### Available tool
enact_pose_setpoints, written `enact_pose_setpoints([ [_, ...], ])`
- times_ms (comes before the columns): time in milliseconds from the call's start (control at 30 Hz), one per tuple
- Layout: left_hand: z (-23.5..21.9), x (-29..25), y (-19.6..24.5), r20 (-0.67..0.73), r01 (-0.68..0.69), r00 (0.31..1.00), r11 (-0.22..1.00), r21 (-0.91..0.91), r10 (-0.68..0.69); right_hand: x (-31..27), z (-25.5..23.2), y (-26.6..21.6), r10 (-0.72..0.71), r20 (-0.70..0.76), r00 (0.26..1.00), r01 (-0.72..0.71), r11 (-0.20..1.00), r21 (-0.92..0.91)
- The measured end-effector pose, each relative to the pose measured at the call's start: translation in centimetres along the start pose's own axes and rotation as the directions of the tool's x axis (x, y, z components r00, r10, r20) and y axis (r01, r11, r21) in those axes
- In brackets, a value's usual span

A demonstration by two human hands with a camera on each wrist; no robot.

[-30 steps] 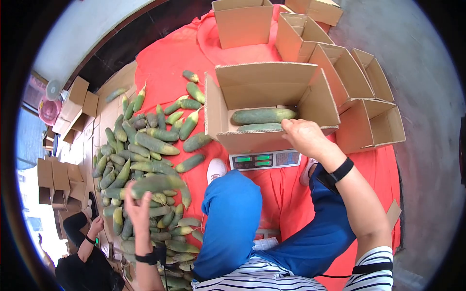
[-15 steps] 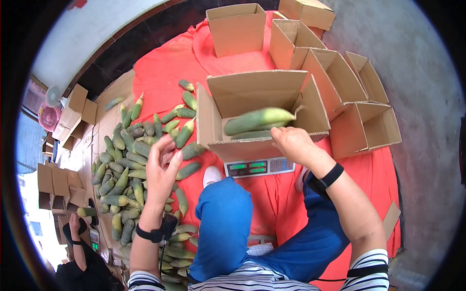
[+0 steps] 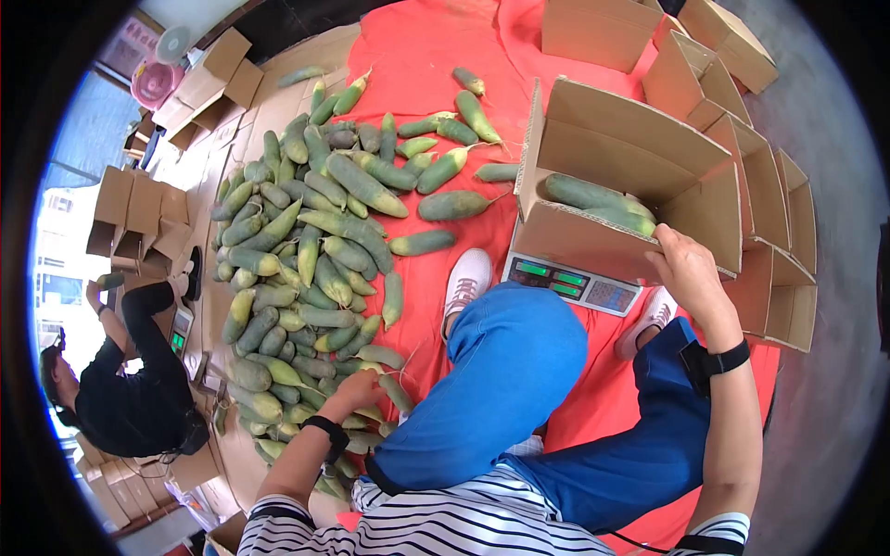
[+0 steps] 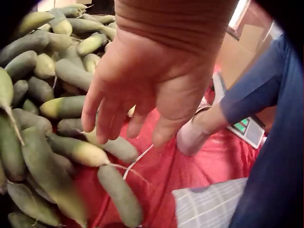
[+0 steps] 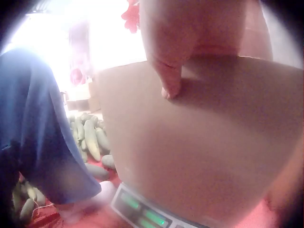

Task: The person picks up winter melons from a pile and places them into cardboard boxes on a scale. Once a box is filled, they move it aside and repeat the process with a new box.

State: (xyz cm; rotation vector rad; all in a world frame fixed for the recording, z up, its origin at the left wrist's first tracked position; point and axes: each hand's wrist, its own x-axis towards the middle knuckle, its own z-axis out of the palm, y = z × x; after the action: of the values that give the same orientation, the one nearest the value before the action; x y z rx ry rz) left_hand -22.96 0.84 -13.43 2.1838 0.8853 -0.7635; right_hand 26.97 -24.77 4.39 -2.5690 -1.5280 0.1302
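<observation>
My left hand (image 3: 357, 394) hangs above the near edge of a pile of green radishes (image 3: 366, 185). In the left wrist view its fingers are loosely extended and hold nothing, with a green radish (image 4: 118, 148) just below the fingertips and another radish (image 4: 121, 195) nearer the camera. My right hand (image 3: 691, 273) grips the near rim of an open cardboard box (image 3: 584, 243); in the right wrist view the thumb presses the outer wall while the other fingers pass behind the rim, hidden. Inside the box lie green radishes (image 3: 589, 192). Beneath it sits a scale (image 3: 607, 295) with lit green digits.
More open cardboard boxes (image 3: 788, 292) stand to the right and behind on the red cloth (image 3: 436, 56). My bent knee (image 3: 519, 343) rises between the pile and the scale. At the far left another person (image 3: 130, 398) sits holding a radish, beside a second scale (image 3: 181, 329).
My left hand carried a radish from the pile, let it go in the box, and has come back empty to the pile's near edge. The right hand stays on the rim; the head view turned left.
</observation>
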Motion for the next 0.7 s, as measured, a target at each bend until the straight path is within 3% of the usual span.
enact_pose_setpoints([
  [33,0.9,0.2,-1.9,-0.049,0.07,0.997,0.994,0.087,-0.066,0.0,0.0,-0.1,0.006,-0.006,1.0,-0.006,1.0,0.004],
  [133,1.1,1.0,-4.5,-0.118,0.12,0.987,0.989,0.085,-0.11,0.1,-0.2,-0.3,0.02,0.005,1.0,-0.02,1.0,0.006],
  [200,0.5,2.0,-5.5,-0.326,0.185,0.938,0.968,0.171,-0.121,0.1,0.0,-0.1,0.022,0.014,1.0,-0.022,1.0,0.016],
  [300,-1.9,4.0,-5.8,-0.563,0.275,0.826,0.881,0.384,-0.013,0.1,-0.2,-0.4,0.026,0.029,0.999,-0.027,0.999,0.021],
  [400,-3.8,7.1,-7.3,-0.546,0.354,0.836,0.812,0.465,-0.052,0.1,-0.2,-0.5,0.051,0.05,0.997,-0.052,0.998,0.025],
  [467,-4.7,8.4,-7.6,-0.601,0.329,0.793,0.761,0.559,0.099,0.3,-0.3,-0.5,0.076,0.061,0.995,-0.078,0.997,0.03],
  [500,-4.7,9.2,-8.2,-0.598,0.324,0.795,0.766,0.555,0.097,0.4,-0.3,-0.6,0.079,0.057,0.995,-0.081,0.996,0.041],
  [567,-4.0,10.9,-9.4,-0.545,0.339,0.83,0.665,0.666,0.122,0.4,-0.4,-0.9,0.085,0.058,0.995,-0.088,0.995,0.047],
  [700,-3.5,12.5,-8.1,-0.457,0.311,0.888,0.66,0.684,0.056,0.4,-0.6,-1.2,0.101,0.065,0.993,-0.103,0.994,0.025],
])
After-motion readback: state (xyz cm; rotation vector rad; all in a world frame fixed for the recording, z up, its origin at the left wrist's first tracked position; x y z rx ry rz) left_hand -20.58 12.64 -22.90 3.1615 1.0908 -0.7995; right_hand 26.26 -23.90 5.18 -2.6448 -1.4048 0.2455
